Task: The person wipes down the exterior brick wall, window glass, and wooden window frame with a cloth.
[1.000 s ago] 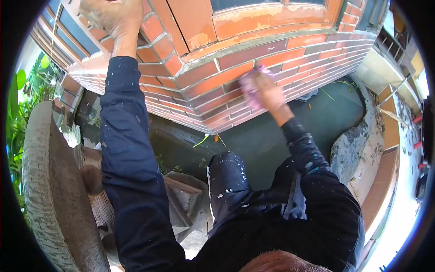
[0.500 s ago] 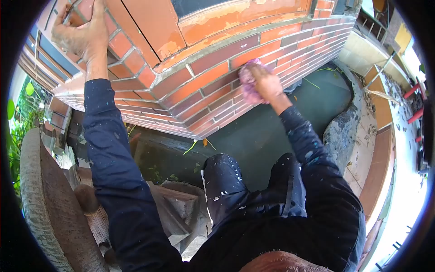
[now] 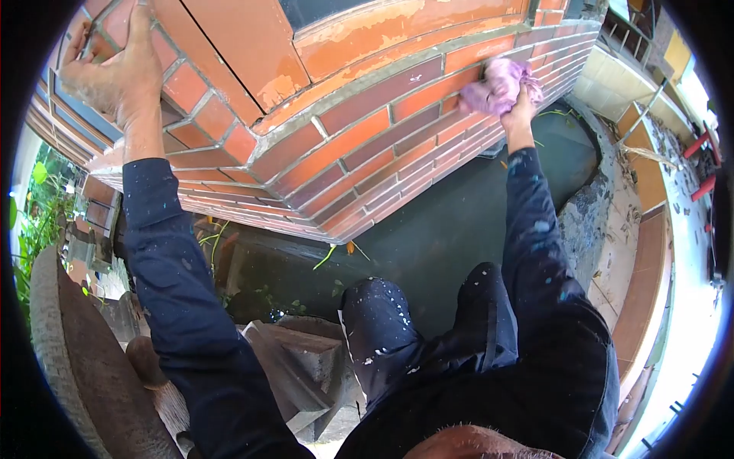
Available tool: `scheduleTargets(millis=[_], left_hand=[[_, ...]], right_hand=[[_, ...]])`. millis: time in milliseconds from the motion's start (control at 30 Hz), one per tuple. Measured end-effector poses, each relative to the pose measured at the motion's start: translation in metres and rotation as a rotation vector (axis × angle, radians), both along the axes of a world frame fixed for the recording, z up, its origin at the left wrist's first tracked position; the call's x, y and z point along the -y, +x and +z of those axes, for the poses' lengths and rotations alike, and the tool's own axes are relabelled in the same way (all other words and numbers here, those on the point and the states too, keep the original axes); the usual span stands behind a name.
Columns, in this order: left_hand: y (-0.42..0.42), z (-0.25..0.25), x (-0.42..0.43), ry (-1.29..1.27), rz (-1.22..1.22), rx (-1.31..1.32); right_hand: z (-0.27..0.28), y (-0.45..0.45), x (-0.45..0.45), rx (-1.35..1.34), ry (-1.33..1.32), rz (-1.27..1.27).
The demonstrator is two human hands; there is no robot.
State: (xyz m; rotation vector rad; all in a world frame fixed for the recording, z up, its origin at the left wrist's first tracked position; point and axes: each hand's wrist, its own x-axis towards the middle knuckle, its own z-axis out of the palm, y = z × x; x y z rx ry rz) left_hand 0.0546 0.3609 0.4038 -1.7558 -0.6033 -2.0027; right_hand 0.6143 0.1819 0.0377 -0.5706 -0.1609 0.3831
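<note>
Farther along the brick wall [image 3: 355,145], toward 2 o'clock, the bunched pinkish-purple cloth [image 3: 497,84] has travelled since the earlier frame, and the right hand [image 3: 521,109] has gone with it, the arm now stretched straighter. Brickwork has shifted slightly in the view, while the left hand [image 3: 116,83] stays by the corner bricks at 10 o'clock.

What matters most is how the cloth lies to the right hand: it sits at 11 o'clock from the wrist, bulging past the knuckles toward the wall. It is crumpled, with no sharp long axis, though its wider spread runs roughly from 8 to 2 o'clock, much as the brick courses do. The right hand's fingers are clamped on it, partly buried in its folds. It appears to touch the bricks, just below the mortar ledge [image 3: 382,75] and the peeling orange window frame [image 3: 417,37].

By contrast, the left hand is well apart from the cloth, thumb and fingers spread against the brickwork; how firmly they bear on it I cannot tell. Dark water [image 3: 417,229] lies at the wall's foot, with the person's knees [image 3: 375,302] at 6 o'clock.
</note>
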Motion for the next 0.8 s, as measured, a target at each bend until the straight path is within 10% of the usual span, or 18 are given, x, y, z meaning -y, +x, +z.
scheduleTargets(millis=[67, 133, 233, 433, 567, 633, 700, 800], left_hand=[[-0.001, -0.002, -0.004, 0.008, -0.009, -0.007], [-0.004, -0.002, -0.011, 0.04, -0.014, -0.018], [-0.007, 0.0, -0.018, 0.098, -0.018, -0.051], [-0.005, -0.001, -0.013, 0.072, -0.053, -0.028], [0.015, -0.005, 0.014, 0.05, -0.165, 0.063], [0.019, -0.005, 0.037, 0.183, 0.55, -0.033], [0.019, -0.004, 0.02, 0.25, 0.617, -0.189], [0.058, -0.043, 0.059, 0.342, 0.169, -0.662]], right_hand=[[-0.003, -0.009, -0.014, -0.068, 0.142, 0.057], [-0.032, 0.005, -0.031, 0.618, -0.204, -0.135], [0.003, -0.049, -0.014, -0.051, 0.178, 0.137], [0.025, -0.145, -0.008, 0.121, -0.152, -0.17], [0.025, -0.22, 0.001, 0.153, -0.305, 0.055], [0.032, -0.233, 0.008, 0.185, -0.335, 0.112], [0.038, -0.223, 0.02, 0.156, -0.317, 0.274], [0.053, -0.204, 0.048, 0.039, -0.295, 0.407]])
